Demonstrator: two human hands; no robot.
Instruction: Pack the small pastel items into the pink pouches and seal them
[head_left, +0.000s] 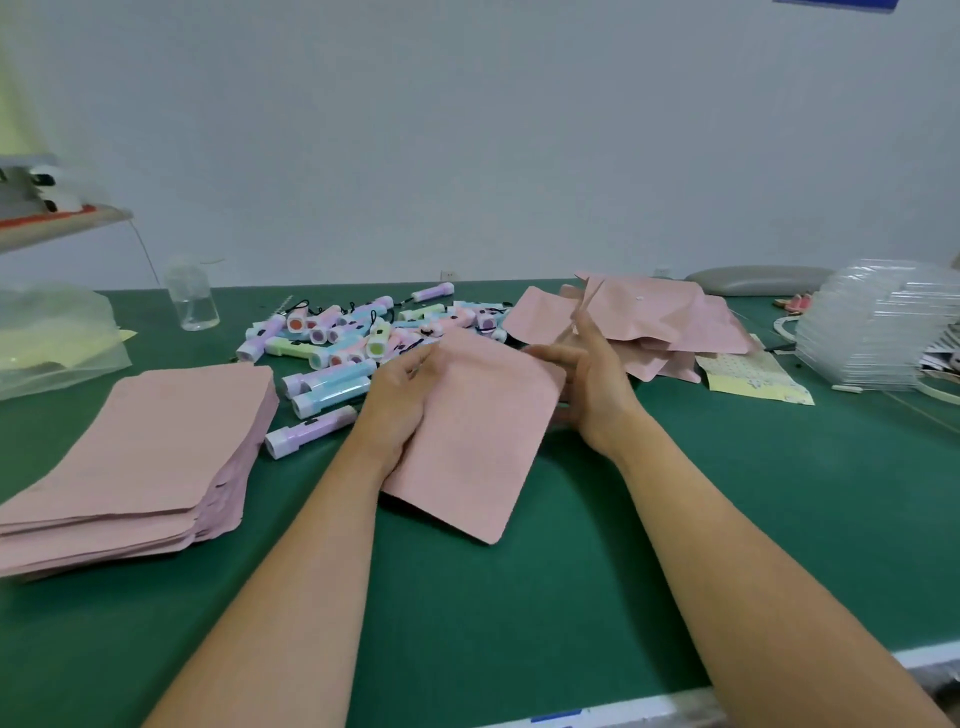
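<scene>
Pink pouch (478, 431) at bench (519, 597) centre, lower corner toward near edge. Left hand (400, 400) grips its left side, fingers curled round. Right hand (587, 384) at top right corner, fingers near-straight; pinch or mere touch, cannot tell. Pastel items (363, 332) heaped toward far edge. Pouch looks flat, probably unfilled: keep left grip steady, part mouth with right, then take nearest item.

A clear bottle (191, 301) is stood on the green surface (571, 571); clear trays (872, 332) are stacked at right, a yellow sheet (753, 376) laid beside them.
</scene>
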